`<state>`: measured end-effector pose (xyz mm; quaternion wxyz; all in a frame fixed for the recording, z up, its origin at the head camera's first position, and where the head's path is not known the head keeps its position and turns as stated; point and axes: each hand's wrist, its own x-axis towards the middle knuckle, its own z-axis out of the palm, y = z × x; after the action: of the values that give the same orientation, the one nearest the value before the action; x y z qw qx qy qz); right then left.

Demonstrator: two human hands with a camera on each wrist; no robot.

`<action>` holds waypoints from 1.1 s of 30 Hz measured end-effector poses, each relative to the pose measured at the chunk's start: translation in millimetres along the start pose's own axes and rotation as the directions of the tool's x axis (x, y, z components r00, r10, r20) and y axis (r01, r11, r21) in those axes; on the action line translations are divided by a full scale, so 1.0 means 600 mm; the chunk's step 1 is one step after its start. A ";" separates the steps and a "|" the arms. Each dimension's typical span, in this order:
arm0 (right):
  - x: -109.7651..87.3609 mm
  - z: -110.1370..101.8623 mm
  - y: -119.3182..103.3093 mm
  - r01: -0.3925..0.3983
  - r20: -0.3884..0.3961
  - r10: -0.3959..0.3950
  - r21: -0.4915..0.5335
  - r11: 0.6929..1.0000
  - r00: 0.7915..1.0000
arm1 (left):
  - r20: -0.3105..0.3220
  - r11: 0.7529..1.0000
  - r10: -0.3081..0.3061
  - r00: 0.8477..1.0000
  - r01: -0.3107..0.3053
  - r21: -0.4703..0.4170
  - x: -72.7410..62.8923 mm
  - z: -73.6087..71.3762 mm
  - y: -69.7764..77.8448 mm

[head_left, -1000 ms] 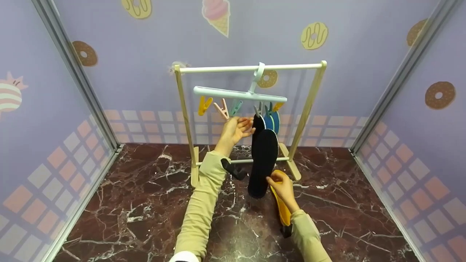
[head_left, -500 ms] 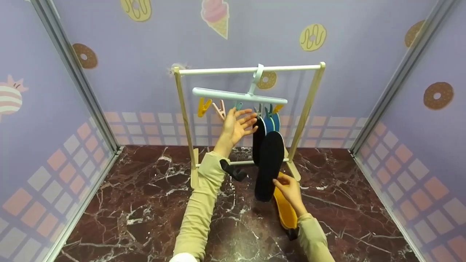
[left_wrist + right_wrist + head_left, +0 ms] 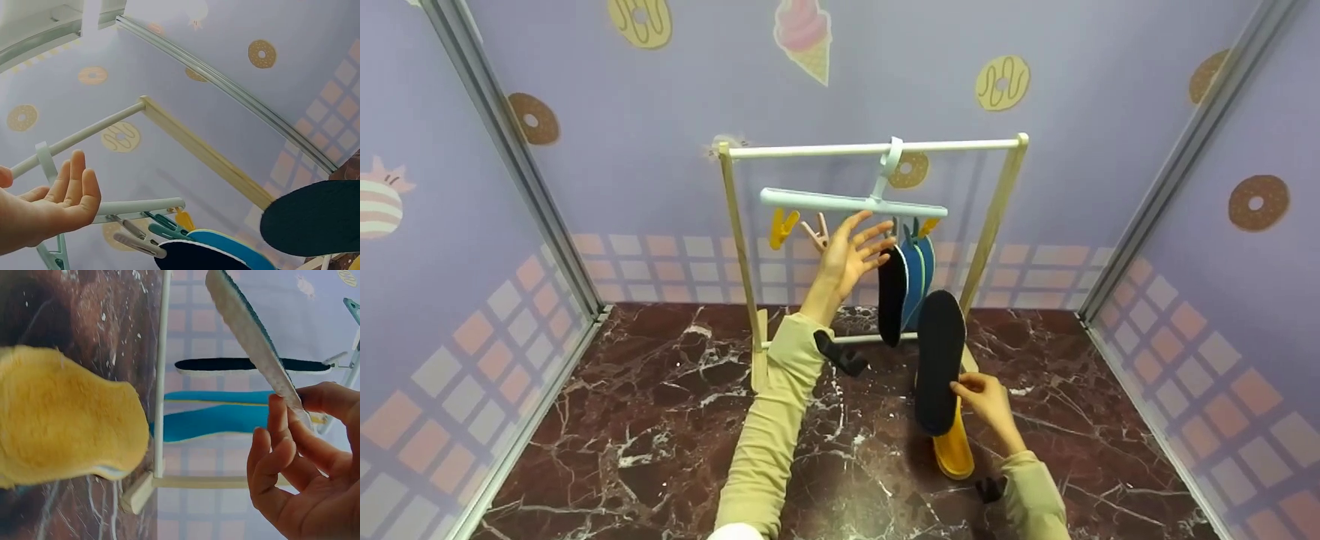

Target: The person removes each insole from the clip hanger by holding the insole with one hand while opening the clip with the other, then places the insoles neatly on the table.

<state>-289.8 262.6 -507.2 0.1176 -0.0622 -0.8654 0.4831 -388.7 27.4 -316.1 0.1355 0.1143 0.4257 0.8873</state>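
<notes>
My right hand (image 3: 988,405) pinches a black insole (image 3: 940,360) by its edge, between thumb and fingertips. In the right wrist view this insole's pale underside (image 3: 253,337) shows. My left hand (image 3: 844,262) is raised just under the white hanger (image 3: 825,201), palm turned up, fingers spread, holding nothing. Beside it, a second black insole (image 3: 891,300) hangs from a grey clothespin (image 3: 135,239). Blue insoles (image 3: 913,274) hang to its right, on a dark green clothespin (image 3: 166,226) and a yellow one (image 3: 184,218). On the table below lies a fuzzy yellow insole (image 3: 67,419), partly covered in the head view.
The hanger hooks over the top bar (image 3: 810,151) of a wooden rack (image 3: 997,210). A yellow clothespin (image 3: 782,229) and a pink clothespin (image 3: 817,231) dangle from its left part. Patterned walls (image 3: 1200,360) enclose the dark marbled table (image 3: 660,450).
My right hand has carried the black insole right and a little toward me, away from the hanging one. My left hand has risen slightly toward the hanger, its fingers spreading wider.
</notes>
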 end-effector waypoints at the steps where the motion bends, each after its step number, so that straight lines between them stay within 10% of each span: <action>1: 0.000 -0.003 0.000 0.001 0.006 -0.001 -0.019 1.000 1.000 | 0.000 1.000 0.002 1.000 -0.002 0.008 -0.001 0.000 0.000; 33: 0.010 -0.042 0.020 -0.049 0.153 0.072 -0.152 0.987 0.986 | 0.002 0.990 0.033 0.999 -0.033 0.136 -0.002 -0.005 -0.006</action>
<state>-288.9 291.2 -504.0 0.0290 -0.0586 -0.9031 0.4245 -388.0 27.2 -321.0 0.1127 0.1303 0.4834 0.8583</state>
